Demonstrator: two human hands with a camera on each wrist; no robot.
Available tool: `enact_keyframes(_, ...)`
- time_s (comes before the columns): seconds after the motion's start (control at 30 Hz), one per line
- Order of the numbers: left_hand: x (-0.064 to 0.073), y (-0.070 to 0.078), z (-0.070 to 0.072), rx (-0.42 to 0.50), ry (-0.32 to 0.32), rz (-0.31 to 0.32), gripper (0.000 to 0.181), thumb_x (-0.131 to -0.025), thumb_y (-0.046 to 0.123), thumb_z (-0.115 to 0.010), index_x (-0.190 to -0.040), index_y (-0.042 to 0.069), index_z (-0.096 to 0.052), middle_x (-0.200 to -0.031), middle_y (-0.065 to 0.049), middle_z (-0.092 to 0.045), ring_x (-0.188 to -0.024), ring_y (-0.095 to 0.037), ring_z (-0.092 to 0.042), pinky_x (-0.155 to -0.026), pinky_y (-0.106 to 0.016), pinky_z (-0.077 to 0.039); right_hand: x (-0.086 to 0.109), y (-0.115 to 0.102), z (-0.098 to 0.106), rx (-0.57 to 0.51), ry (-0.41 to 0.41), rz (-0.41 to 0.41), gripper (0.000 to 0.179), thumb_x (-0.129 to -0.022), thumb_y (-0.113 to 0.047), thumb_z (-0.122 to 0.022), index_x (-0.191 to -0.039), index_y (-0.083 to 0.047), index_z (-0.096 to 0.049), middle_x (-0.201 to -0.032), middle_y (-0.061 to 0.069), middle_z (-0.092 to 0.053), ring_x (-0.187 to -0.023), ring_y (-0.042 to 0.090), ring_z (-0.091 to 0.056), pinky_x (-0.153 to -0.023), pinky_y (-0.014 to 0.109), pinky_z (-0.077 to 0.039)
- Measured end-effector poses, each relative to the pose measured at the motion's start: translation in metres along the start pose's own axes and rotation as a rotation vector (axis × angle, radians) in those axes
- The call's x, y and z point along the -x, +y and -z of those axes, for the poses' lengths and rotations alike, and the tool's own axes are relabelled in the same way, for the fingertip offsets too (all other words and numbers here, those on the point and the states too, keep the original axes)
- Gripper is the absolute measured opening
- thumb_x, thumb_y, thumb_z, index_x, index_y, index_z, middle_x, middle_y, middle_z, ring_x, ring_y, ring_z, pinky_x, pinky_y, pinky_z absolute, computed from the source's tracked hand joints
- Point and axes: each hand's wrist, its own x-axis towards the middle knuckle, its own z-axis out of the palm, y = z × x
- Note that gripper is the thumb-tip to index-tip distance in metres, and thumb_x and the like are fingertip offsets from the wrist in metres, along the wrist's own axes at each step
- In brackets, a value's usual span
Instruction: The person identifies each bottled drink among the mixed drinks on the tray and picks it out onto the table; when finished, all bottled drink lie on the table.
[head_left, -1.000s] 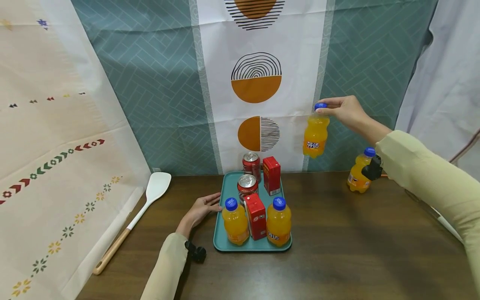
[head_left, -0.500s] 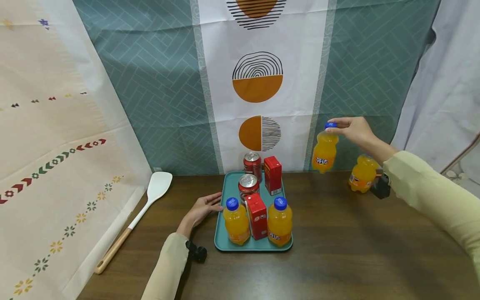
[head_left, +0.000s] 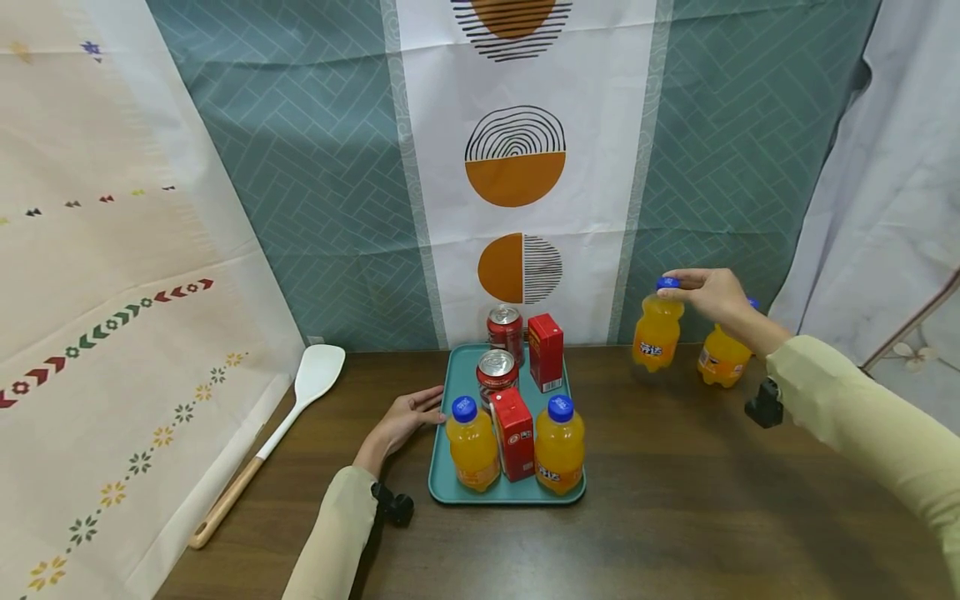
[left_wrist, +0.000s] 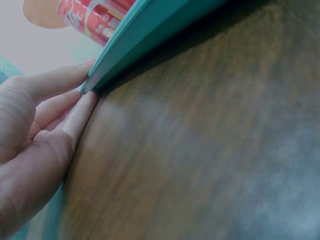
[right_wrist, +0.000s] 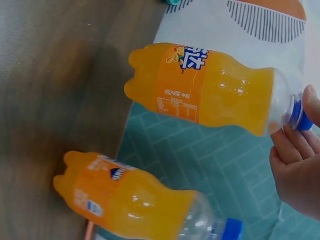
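My right hand (head_left: 708, 296) pinches the blue cap of an orange soda bottle (head_left: 657, 332), which hangs upright close over the table at the back right. In the right wrist view this soda bottle (right_wrist: 200, 87) shows its whole label, with thumb and fingers at the cap. A second orange soda bottle (head_left: 722, 357) stands just to its right, partly hidden by my wrist. My left hand (head_left: 401, 423) rests with extended fingers against the left edge of a teal tray (head_left: 442, 467). In the left wrist view, its fingertips (left_wrist: 86, 70) touch the tray's rim (left_wrist: 125, 40).
The tray bears two red cans (head_left: 497, 371), two red drink cartons (head_left: 514, 433) and two more orange soda bottles (head_left: 472, 446). A white spatula (head_left: 311, 379) with a wooden handle lies at the left. A patterned cloth (head_left: 517, 83) hangs right behind the table.
My right hand has lowered the orange soda bottle towards the table and moved it a little to the right. The left hand has stayed at the tray's edge.
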Motion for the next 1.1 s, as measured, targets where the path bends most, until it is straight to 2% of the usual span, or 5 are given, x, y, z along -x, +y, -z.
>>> enact_keyframes(0.23, 0.002, -0.001, 0.0, -0.005, 0.003, 0.007, 0.066, -0.09, 0.004, -0.066, -0.148, -0.003, -0.036, -0.154, -0.023, -0.037, -0.14, -0.037, -0.041, -0.111, -0.04, -0.042, 0.002, 0.014, -0.008, 0.019, 0.023, -0.007, 0.068, -0.092, -0.046, -0.063, -0.141, -0.001, -0.049, -0.143, 0.026, -0.046, -0.137, 0.047, -0.039, -0.113, 0.061, -0.035)
enact_keyframes(0.37, 0.002, -0.003, 0.0, -0.006, 0.007, 0.008, 0.067, -0.089, 0.005, -0.068, -0.148, -0.003, -0.037, -0.153, -0.023, -0.038, -0.14, -0.037, -0.042, -0.11, -0.039, -0.043, 0.004, 0.021, -0.011, 0.016, 0.017, -0.015, 0.072, -0.091, -0.049, -0.062, -0.142, 0.001, -0.048, -0.143, 0.027, -0.045, -0.137, 0.047, -0.039, -0.113, 0.061, -0.035)
enact_keyframes(0.53, 0.002, -0.004, -0.001, -0.015, 0.006, 0.008, 0.067, -0.089, 0.006, -0.068, -0.148, -0.003, -0.037, -0.153, -0.023, -0.038, -0.14, -0.037, -0.042, -0.11, -0.039, -0.043, 0.007, 0.029, -0.015, 0.012, 0.02, -0.019, 0.068, -0.093, -0.046, -0.061, -0.141, 0.0, -0.048, -0.143, 0.027, -0.046, -0.137, 0.048, -0.039, -0.113, 0.061, -0.036)
enact_keyframes(0.77, 0.002, -0.001, -0.001, 0.01, 0.019, 0.023, 0.065, -0.089, 0.002, -0.067, -0.147, 0.0, -0.04, -0.152, -0.021, -0.041, -0.139, -0.035, -0.044, -0.11, -0.039, -0.043, 0.009, 0.034, -0.017, 0.002, 0.027, -0.007, 0.066, -0.094, -0.044, -0.06, -0.142, 0.0, -0.047, -0.145, 0.029, -0.044, -0.137, 0.048, -0.038, -0.113, 0.063, -0.034)
enact_keyframes(1.1, 0.0, 0.0, 0.0, 0.022, 0.0, 0.011, 0.064, -0.09, 0.002, -0.065, -0.148, 0.0, -0.038, -0.153, -0.021, -0.04, -0.139, -0.035, -0.043, -0.109, -0.037, -0.044, 0.008, 0.035, -0.016, -0.038, -0.024, 0.0, 0.072, -0.095, -0.047, -0.056, -0.147, 0.0, -0.039, -0.15, 0.03, -0.038, -0.139, 0.049, -0.033, -0.114, 0.064, -0.03)
